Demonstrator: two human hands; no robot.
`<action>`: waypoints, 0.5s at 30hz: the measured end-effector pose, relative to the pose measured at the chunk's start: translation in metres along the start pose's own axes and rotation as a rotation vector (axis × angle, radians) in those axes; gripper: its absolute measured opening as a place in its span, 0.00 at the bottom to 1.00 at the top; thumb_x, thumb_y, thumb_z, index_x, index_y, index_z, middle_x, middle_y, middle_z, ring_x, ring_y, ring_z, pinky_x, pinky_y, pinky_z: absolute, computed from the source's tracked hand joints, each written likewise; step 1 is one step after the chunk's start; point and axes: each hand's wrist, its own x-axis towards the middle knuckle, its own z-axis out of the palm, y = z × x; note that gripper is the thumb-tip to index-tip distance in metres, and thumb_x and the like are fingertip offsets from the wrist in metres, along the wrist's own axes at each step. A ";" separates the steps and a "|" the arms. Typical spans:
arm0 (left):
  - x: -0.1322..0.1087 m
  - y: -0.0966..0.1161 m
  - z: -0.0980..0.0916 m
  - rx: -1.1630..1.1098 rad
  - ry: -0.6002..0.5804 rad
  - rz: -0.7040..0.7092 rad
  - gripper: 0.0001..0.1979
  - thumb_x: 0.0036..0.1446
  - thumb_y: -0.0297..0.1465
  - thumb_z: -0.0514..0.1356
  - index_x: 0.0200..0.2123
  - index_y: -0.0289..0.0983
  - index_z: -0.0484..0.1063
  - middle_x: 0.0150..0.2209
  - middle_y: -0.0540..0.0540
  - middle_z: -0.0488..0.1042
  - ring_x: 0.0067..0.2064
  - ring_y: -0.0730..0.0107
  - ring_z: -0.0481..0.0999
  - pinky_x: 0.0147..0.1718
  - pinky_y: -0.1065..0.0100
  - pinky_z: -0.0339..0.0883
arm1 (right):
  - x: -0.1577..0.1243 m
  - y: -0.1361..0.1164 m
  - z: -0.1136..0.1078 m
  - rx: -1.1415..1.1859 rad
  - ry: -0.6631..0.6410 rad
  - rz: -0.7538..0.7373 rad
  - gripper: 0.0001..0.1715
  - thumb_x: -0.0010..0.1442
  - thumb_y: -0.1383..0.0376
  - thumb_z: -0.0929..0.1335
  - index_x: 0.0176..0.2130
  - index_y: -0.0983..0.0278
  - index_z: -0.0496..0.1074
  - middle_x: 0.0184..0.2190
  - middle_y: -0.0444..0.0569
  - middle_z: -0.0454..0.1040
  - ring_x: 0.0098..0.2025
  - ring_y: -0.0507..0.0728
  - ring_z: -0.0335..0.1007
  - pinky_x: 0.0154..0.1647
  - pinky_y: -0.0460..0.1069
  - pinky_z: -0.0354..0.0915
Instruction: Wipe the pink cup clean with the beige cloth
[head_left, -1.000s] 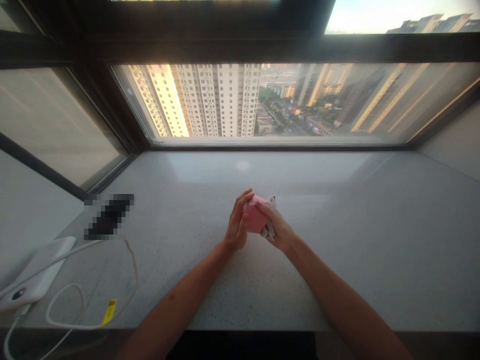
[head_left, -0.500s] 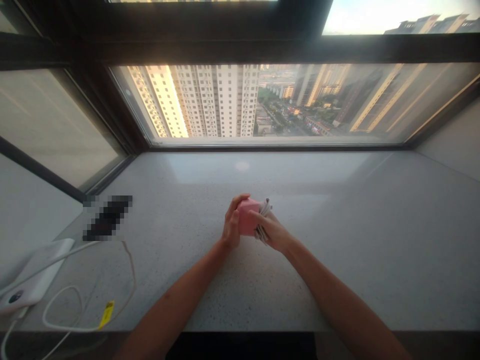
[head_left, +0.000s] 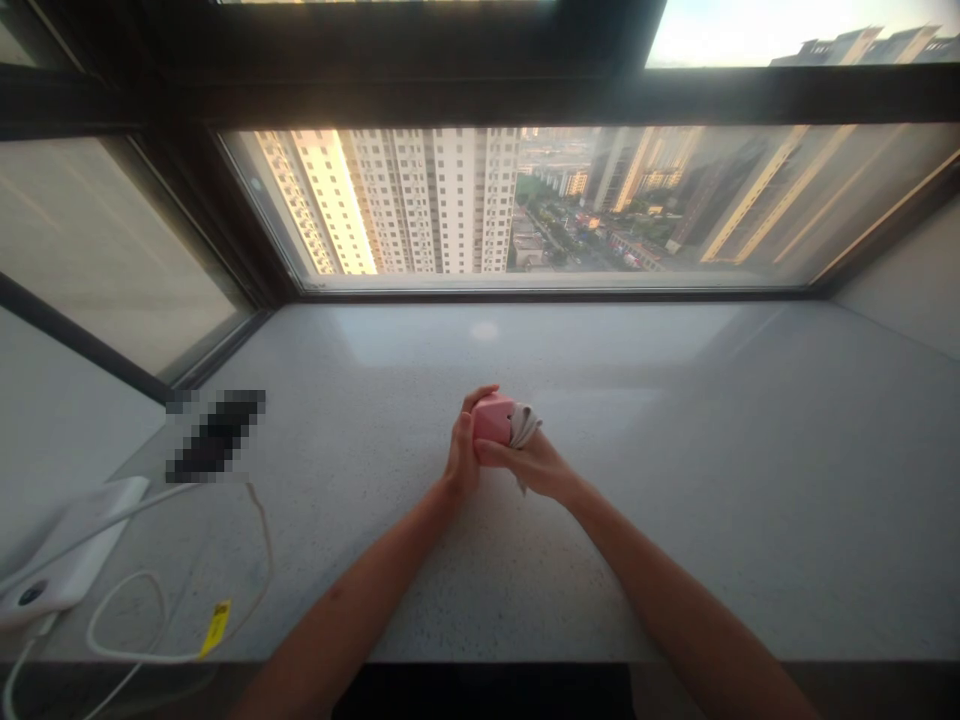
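Both my hands meet over the speckled stone sill (head_left: 637, 400), near its middle. My left hand (head_left: 465, 445) curls around the left side of a small pink rounded block (head_left: 493, 418). My right hand (head_left: 529, 465) lies under the block, with its fingers reaching left towards my left palm. A crumpled white material (head_left: 523, 425), perhaps cloth or paper, bunches against the block's right side above my right hand. The block's lower part is hidden by my fingers.
A dark object, pixelated out (head_left: 217, 435), lies at the sill's left. Below it are a white power bank (head_left: 64, 565) and a looped white cable (head_left: 124, 640) with a yellow tag (head_left: 216, 628). A large window (head_left: 517, 210) runs along the sill's far edge.
My hands have drawn closer together around the pink block. The white material is now bunched tighter against the block, and my right fingers have slid lower under it.
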 end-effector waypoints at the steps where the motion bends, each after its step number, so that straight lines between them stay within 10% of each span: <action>1: 0.000 0.000 0.000 0.026 -0.023 0.033 0.34 0.76 0.56 0.43 0.68 0.41 0.70 0.65 0.38 0.75 0.64 0.47 0.75 0.65 0.46 0.69 | 0.000 -0.001 0.000 0.030 0.025 0.001 0.25 0.52 0.54 0.84 0.43 0.62 0.78 0.35 0.45 0.78 0.36 0.54 0.72 0.37 0.47 0.69; 5: 0.001 0.003 -0.003 0.149 -0.094 0.247 0.35 0.72 0.58 0.53 0.69 0.42 0.70 0.73 0.37 0.66 0.75 0.41 0.61 0.75 0.42 0.55 | 0.000 -0.002 0.001 0.261 0.146 0.078 0.27 0.59 0.45 0.79 0.48 0.61 0.78 0.36 0.48 0.80 0.36 0.55 0.76 0.38 0.48 0.72; 11: 0.001 -0.002 0.000 -0.029 0.034 -0.023 0.31 0.75 0.56 0.46 0.63 0.43 0.74 0.62 0.38 0.77 0.59 0.48 0.78 0.61 0.48 0.73 | 0.001 -0.003 0.001 0.080 0.039 0.012 0.28 0.49 0.53 0.85 0.44 0.62 0.80 0.37 0.47 0.80 0.37 0.54 0.74 0.39 0.47 0.71; 15: 0.001 -0.001 0.001 0.063 0.007 0.085 0.35 0.70 0.61 0.53 0.67 0.46 0.73 0.71 0.40 0.69 0.73 0.43 0.66 0.73 0.46 0.61 | 0.001 -0.004 -0.005 0.210 0.163 0.095 0.26 0.57 0.46 0.81 0.44 0.61 0.80 0.32 0.46 0.79 0.32 0.54 0.74 0.33 0.47 0.71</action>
